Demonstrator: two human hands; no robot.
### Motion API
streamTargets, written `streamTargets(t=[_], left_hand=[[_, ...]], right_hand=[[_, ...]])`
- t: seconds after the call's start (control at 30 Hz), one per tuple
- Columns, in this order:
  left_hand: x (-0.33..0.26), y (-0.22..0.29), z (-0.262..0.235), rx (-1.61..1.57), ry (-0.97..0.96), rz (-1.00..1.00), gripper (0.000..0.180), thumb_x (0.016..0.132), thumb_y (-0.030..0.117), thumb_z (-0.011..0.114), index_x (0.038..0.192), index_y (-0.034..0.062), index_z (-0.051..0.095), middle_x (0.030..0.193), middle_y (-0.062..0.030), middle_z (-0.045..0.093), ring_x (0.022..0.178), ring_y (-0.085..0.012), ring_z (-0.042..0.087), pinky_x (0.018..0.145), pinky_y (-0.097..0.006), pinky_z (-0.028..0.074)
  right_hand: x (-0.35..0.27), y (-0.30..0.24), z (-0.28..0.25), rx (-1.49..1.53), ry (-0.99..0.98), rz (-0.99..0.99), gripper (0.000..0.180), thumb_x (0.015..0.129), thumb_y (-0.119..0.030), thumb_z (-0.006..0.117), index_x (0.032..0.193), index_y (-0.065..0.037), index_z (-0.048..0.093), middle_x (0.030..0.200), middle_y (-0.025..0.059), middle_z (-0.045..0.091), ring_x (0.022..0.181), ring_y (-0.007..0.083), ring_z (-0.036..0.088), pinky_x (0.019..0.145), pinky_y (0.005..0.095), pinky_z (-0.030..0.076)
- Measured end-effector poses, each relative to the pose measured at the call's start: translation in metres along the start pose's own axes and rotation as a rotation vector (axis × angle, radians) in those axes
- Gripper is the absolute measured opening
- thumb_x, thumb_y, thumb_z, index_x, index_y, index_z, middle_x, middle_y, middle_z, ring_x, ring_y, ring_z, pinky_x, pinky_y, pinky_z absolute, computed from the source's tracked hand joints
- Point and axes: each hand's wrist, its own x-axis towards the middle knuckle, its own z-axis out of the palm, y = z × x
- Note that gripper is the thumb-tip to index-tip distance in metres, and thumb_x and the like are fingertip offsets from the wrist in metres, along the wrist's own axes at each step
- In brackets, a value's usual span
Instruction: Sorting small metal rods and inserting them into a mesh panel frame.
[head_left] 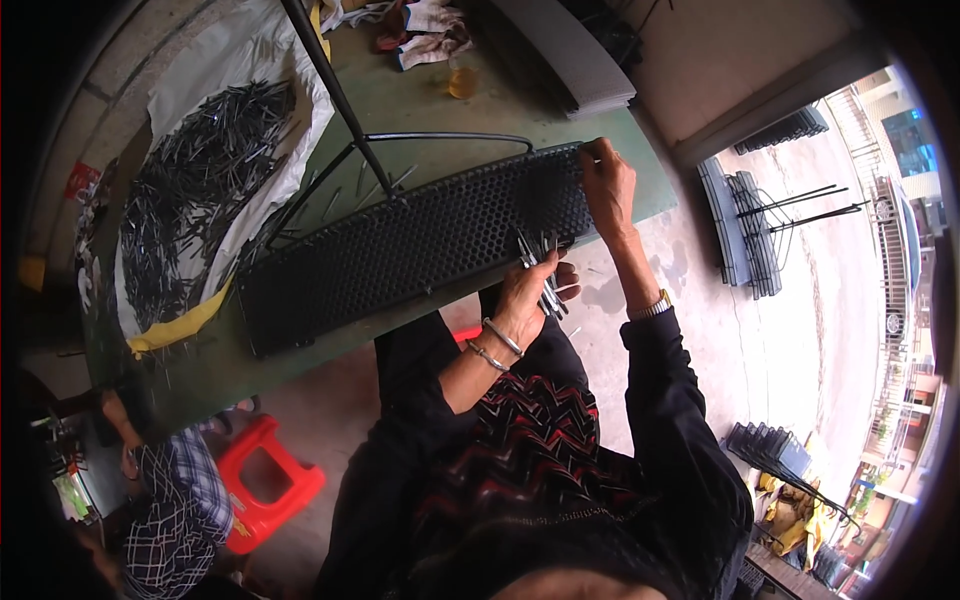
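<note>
A long black perforated metal panel (430, 240) lies across the green table, joined to a black rod stand (370, 160). In my left hand (528, 292), closed below the panel's front edge, is a loose bundle of thin metal strips (548, 292). The strips stick out above and below the fingers. At the panel's far right corner my right hand (610, 190) is closed in a pinch, touching the edge. Whatever lies between its fingertips is hidden.
An open white sack (312, 110) of dark metal strips (200, 180) sits at the left. Loose strips dot the green table (440, 115). Stacked grey sheets (575, 70), gloves (432, 40) and an amber object (462, 83) lie farther back. A red stool (262, 500) and another person (170, 500) are lower left.
</note>
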Motion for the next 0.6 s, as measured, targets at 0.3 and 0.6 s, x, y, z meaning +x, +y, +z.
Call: streamTargets(t=[0.3,0.6], left_hand=[[0.003,0.003,0.003,-0.039,-0.111,0.069,0.018,0.090,0.020,0.062,0.094,0.0024,0.063,0.072,-0.0048,0.059,0.058,-0.0096,0.049,0.049,-0.025,0.040],[-0.005,0.009,0.009,0.116,-0.067,0.165,0.014,0.086,0.019,0.066,0.088,0.0043,0.065,0.076,-0.0071,0.065,0.060,-0.0097,0.053,0.048,-0.023,0.037]], right_hand=[[-0.007,-0.007,-0.012,-0.157,0.063,-0.090,0.021,0.085,-0.021,0.062,0.101,-0.009,0.068,0.081,0.0155,0.060,0.075,0.0303,0.061,0.068,0.0368,0.047],[-0.038,-0.040,-0.071,0.332,-0.803,0.299,0.023,0.087,-0.025,0.062,0.089,-0.002,0.062,0.070,0.0006,0.053,0.066,0.0081,0.050,0.054,0.0254,0.041]])
